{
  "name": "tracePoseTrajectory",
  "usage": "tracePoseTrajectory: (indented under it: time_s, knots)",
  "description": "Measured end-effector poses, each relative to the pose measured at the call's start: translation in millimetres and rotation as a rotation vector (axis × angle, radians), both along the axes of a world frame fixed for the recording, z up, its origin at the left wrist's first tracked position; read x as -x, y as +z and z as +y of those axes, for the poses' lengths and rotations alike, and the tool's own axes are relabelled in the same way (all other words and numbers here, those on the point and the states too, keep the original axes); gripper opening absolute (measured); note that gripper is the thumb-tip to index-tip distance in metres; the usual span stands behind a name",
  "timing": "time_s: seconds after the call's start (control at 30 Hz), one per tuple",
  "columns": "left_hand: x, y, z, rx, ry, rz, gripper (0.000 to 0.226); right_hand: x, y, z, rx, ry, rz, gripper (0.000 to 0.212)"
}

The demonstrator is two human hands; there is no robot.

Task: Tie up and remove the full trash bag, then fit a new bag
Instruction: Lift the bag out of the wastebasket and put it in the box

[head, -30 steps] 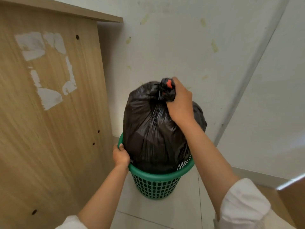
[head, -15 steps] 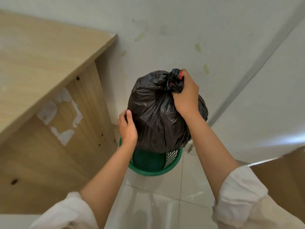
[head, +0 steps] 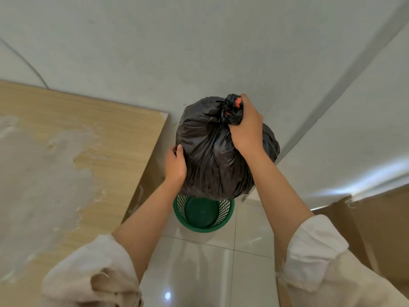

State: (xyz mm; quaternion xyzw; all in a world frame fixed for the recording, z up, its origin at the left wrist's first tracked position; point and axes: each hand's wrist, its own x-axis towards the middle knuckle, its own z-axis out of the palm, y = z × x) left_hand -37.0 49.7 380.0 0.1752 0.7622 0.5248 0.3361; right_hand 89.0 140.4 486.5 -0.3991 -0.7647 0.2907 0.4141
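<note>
A full black trash bag (head: 212,156), tied at the top with a red drawstring showing in the knot, hangs in the air above the green mesh bin (head: 223,226). My right hand (head: 246,127) grips the bag's knotted neck. My left hand (head: 176,165) rests flat against the bag's left side with its fingers apart. The bin stands on the tiled floor with nothing inside it; its far rim is hidden behind the bag.
A wooden desk (head: 73,151) with a worn top stands close on the left of the bin. A white wall (head: 199,52) is right behind. A brown cardboard panel (head: 376,229) stands at the right. Glossy floor tiles (head: 199,273) lie in front.
The bag has risen clear out of the bin in my right hand. My left hand left the bin's rim and moved up onto the bag's side. My view rose above the desk top.
</note>
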Motion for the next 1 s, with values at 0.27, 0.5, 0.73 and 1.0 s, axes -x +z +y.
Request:
tracePoseTrajectory:
  time_s: [0.27,0.5,0.73,1.0]
  knots:
    - [13.8,90.4,3.0,-0.055,-0.062,0.031,0.045,13.5,91.2,1.0,-0.063,-0.019,-0.003,0.016]
    - [42.6,134.5,-14.1,-0.057,-0.037,0.065,0.046,42.4,141.8,-14.6,-0.086,0.031,0.014,0.012]
    - [107.2,176.3,-80.1,-0.048,0.028,0.066,0.048,119.6,183.6,-63.6,-0.098,0.134,0.004,0.005]
    - [233.1,206.2,-193.0,-0.027,0.099,0.102,0.049,248.3,210.5,-166.0,-0.111,0.215,0.014,0.014]
